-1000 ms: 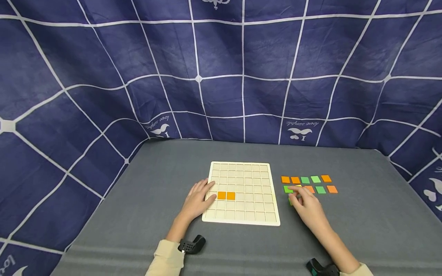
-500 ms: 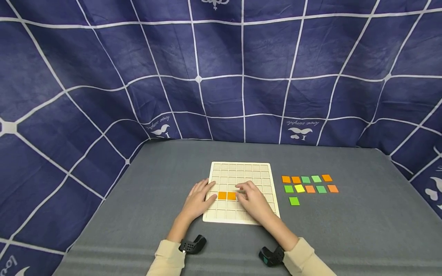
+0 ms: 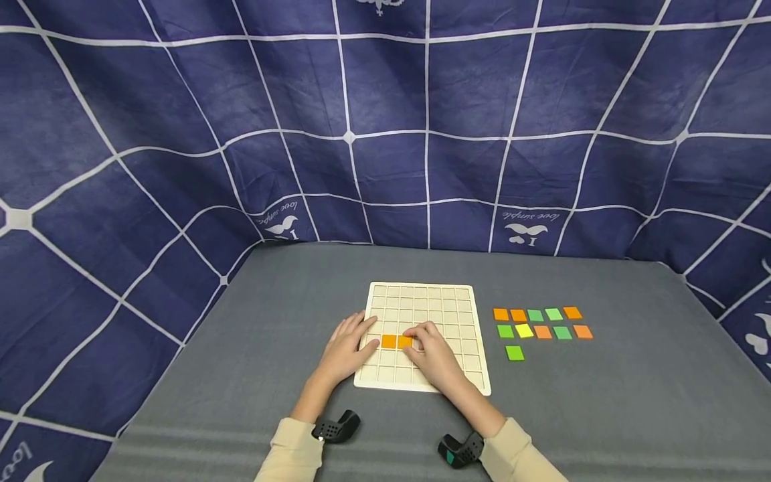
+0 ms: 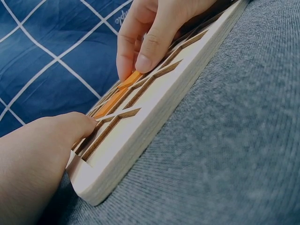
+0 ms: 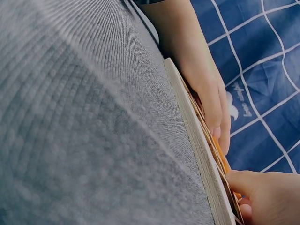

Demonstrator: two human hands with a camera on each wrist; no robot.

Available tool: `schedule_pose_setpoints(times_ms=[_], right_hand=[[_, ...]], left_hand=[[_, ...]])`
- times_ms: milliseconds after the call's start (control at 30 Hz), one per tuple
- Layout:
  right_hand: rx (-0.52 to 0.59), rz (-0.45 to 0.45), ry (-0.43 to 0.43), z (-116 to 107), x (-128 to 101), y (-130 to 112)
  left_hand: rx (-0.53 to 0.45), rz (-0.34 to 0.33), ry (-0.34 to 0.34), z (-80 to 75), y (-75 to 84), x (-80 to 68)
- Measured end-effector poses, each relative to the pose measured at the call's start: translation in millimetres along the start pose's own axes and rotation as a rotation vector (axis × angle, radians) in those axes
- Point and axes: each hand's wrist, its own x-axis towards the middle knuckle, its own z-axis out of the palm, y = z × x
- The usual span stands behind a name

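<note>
A cream wooden board (image 3: 421,386) with a grid of square recesses lies on the grey tabletop. Two orange square tiles sit side by side in it; the left orange tile (image 3: 389,341) is untouched. My right hand (image 3: 435,358) pinches the right orange tile (image 4: 129,80) between thumb and fingertips, which partly cover it. That tile looks slightly tilted in the left wrist view. At the board's left edge rests my left hand (image 3: 346,351), its fingers extended along the rim and its thumb (image 4: 86,126) on the board's face.
Right of the board several loose square tiles lie in rows, among them an orange tile (image 3: 500,314), a yellow tile (image 3: 525,331) and a bright green tile (image 3: 515,353). A blue curtain (image 3: 385,167) with white lines hangs behind the grey table (image 3: 632,375).
My right hand has moved left from the loose tiles to the board and now takes hold of the right orange tile. My left hand has stayed at the board's edge.
</note>
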Motion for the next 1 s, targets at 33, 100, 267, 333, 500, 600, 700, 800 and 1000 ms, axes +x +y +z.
schedule_pose_setpoints(times_ms=[33, 100, 267, 333, 500, 600, 700, 800, 1000], right_hand=[[0.003, 0.005, 0.002, 0.2, -0.1, 0.2], [0.014, 0.011, 0.009, 0.9, -0.1, 0.9], [0.047, 0.011, 0.014, 2.9, 1.0, 2.2], [0.053, 0.009, 0.009, 3.0, 1.4, 2.0], [0.087, 0.032, 0.008, 2.1, 1.9, 1.5], [0.125, 0.052, -0.002, 2.2, 1.6, 1.5], [0.148, 0.063, -0.009, 2.8, 0.9, 1.7], [0.163, 0.063, -0.011, 2.9, 0.8, 1.8], [0.222, 0.053, 0.000, -3.0, 2.6, 0.0]], left_hand=[[0.002, 0.001, 0.000, 0.2, 0.0, 0.1], [0.005, 0.005, 0.001, 0.5, -0.1, 0.2], [0.001, 0.005, -0.003, -0.4, -0.3, -0.8], [-0.004, 0.004, 0.000, -0.5, -0.6, -1.4], [0.000, 0.016, 0.017, 0.6, -1.2, -1.3], [0.001, 0.008, 0.008, 0.3, -0.7, -1.9], [-0.006, -0.003, -0.004, -0.7, 0.0, -2.8], [-0.006, -0.005, -0.005, -1.1, -0.1, -3.2], [0.008, -0.011, -0.004, 0.1, -0.6, -2.2]])
